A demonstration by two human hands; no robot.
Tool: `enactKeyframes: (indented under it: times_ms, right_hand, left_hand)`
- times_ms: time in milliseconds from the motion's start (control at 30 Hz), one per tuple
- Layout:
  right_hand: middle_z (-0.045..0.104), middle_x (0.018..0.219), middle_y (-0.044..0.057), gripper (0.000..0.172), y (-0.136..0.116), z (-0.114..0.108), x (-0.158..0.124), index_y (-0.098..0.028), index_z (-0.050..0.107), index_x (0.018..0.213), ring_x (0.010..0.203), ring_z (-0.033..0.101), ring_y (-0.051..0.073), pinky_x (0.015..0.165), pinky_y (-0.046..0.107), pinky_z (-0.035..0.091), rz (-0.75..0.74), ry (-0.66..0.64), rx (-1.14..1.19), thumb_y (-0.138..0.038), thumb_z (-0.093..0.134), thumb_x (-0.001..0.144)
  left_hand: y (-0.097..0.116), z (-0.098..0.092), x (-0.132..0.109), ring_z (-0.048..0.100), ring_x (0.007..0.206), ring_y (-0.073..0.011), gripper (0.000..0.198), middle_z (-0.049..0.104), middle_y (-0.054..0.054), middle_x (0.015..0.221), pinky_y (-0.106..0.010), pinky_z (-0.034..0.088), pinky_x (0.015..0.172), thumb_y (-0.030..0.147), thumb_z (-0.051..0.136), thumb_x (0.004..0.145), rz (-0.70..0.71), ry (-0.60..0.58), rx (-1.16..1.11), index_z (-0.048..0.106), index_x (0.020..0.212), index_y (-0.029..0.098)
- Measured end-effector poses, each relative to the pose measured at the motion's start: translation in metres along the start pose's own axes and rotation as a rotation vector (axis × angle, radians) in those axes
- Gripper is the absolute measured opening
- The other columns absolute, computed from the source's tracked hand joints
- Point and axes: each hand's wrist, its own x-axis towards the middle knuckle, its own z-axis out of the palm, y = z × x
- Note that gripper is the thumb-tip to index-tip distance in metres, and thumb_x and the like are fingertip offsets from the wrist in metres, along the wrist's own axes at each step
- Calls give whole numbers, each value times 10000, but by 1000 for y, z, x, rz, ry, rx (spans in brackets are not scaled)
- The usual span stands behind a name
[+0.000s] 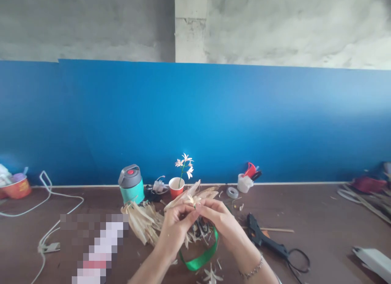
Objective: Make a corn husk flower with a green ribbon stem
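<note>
My left hand [175,227] and my right hand [218,219] meet above the brown table [305,219], fingers pinched together on a small pale husk flower piece with a thin green stem [193,202]. Behind the hands lies a pile of dried pale husk strips [143,221]. A green ribbon loop [201,257] lies on the table under my right wrist. A red cup [176,187] behind the pile holds a finished stem with small white flowers [185,162].
A teal flask with grey lid [132,184] stands left of the cup. A black glue gun [262,237] with its cord lies to the right, near a tape roll [232,192] and a white cup of tools [246,180]. White cable [45,219] trails at left.
</note>
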Motion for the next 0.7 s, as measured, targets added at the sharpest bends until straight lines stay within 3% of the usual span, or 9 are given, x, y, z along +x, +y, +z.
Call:
enactKeyframes:
  times_ms: [233, 367, 467, 700]
  right_hand:
    - [556, 592, -16, 256, 0, -7, 3, -135, 635, 600, 587, 454, 98, 614, 233, 344, 55, -180, 133, -315, 816, 580]
    - [531, 595, -16, 293, -4, -9, 1, -126, 639, 616, 576, 416, 85, 598, 226, 316, 58, -268, 152, -363, 812, 618]
    - [517, 584, -15, 318, -8, -8, -3, -123, 646, 619, 565, 384, 81, 583, 227, 293, 49, -309, 149, -399, 800, 648]
    - [580, 639, 7, 293, -14, -3, -9, -126, 697, 679, 619, 448, 98, 632, 231, 324, 9, -320, 177, -405, 785, 678]
  left_hand:
    - [0, 0, 0, 464, 634, -159, 270, 581, -24, 623, -270, 344, 627, 428, 746, 693, -91, -94, 11, 715, 628, 168]
    - [4, -4, -2, 464, 666, -157, 247, 587, -28, 661, -258, 338, 633, 404, 726, 713, -129, -181, -70, 702, 625, 175]
    - [8, -5, -4, 459, 676, -157, 214, 585, -35, 680, -257, 334, 638, 369, 727, 705, -142, -206, -89, 699, 620, 175]
    - [16, -1, -5, 415, 657, -142, 160, 542, -26, 698, -255, 310, 606, 265, 715, 652, -119, -195, -115, 631, 559, 165]
